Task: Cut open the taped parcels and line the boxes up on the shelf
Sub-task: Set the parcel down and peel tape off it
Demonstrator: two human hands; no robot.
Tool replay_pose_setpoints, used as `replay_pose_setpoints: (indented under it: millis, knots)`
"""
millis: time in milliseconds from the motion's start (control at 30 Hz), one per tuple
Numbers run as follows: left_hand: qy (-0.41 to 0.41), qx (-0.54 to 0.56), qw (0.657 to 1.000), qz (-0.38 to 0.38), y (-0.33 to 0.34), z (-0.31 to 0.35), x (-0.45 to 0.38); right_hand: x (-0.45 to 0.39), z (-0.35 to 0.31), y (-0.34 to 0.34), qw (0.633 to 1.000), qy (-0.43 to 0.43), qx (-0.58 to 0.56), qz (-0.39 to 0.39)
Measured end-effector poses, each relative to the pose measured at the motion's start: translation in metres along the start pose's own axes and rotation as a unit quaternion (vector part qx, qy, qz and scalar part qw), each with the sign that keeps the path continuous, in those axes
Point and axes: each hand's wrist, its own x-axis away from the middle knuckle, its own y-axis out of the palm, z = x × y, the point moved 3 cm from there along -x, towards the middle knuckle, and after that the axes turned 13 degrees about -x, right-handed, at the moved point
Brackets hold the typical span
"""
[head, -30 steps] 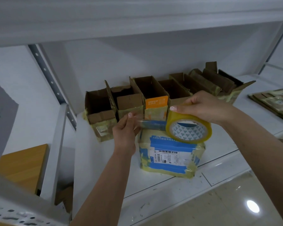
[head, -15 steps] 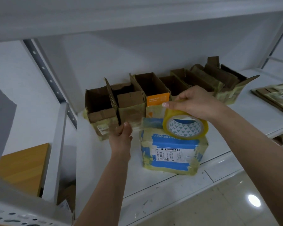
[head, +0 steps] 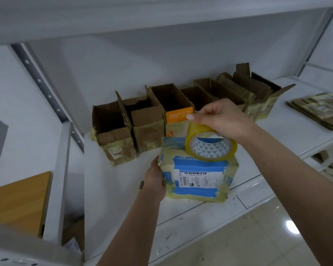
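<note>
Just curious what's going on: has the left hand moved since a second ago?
Yes. The left hand dropped from beside the open boxes to the left side of the blue-labelled parcel.

A blue-labelled taped parcel [head: 197, 175] stands near the shelf [head: 123, 181] edge, before a row of opened boxes [head: 173, 116].

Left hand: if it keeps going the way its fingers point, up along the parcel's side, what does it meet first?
Probably the open boxes lined up behind the taped parcel; the left hand already touches the parcel's left side. Depth is unclear.
</note>
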Motion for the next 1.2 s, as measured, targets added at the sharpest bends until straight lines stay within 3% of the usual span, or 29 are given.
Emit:
replay_pose_setpoints:
  millis: [133,300,400,500,533,567,700,767,833,933,1000,1100,1200]
  knots:
    - [0.024,-0.062,0.998,-0.006,-0.003,0.003,0.006,0.001,-0.002,0.000,1.000,-0.013,0.022,0.000]
    - [0.229,-0.201,0.948,0.094,-0.011,0.051,0.029,0.000,-0.009,-0.008,0.998,0.001,0.030,-0.063]
    - [0.386,-0.284,0.877,-0.012,-0.004,0.075,0.061,0.005,-0.007,-0.022,0.991,0.028,0.014,-0.130]
    - [0.441,-0.495,0.744,-0.083,0.010,0.079,0.074,0.014,0.012,-0.034,0.986,0.027,-0.056,-0.153]
    - [0.447,-0.544,0.705,-0.086,0.018,0.079,0.074,0.017,0.019,-0.037,0.986,0.025,-0.088,-0.143]
    - [0.444,-0.566,0.689,-0.093,0.025,0.079,0.073,0.020,0.025,-0.038,0.983,0.026,-0.119,-0.135]
    - [0.462,-0.593,0.651,-0.107,0.045,0.076,0.069,0.025,0.044,-0.039,0.960,0.017,-0.221,-0.170]
    - [0.469,-0.604,0.636,-0.100,0.046,0.077,0.063,0.024,0.049,-0.038,0.956,0.017,-0.249,-0.155]
    - [0.453,-0.654,0.599,-0.093,0.046,0.076,0.056,0.024,0.049,-0.036,0.964,0.013,-0.235,-0.121]
    - [0.410,-0.761,0.498,-0.078,0.047,0.068,0.049,0.020,0.032,-0.035,0.982,-0.003,-0.162,-0.094]
    - [0.403,-0.791,0.457,-0.062,0.047,0.066,0.047,0.019,0.018,-0.035,0.989,-0.014,-0.109,-0.094]
    - [0.399,-0.816,0.417,-0.037,0.046,0.063,0.045,0.018,0.004,-0.049,0.997,-0.022,0.004,-0.068]
    - [0.396,-0.827,0.399,-0.022,0.046,0.061,0.041,0.020,0.008,-0.080,0.985,0.012,0.164,-0.056]
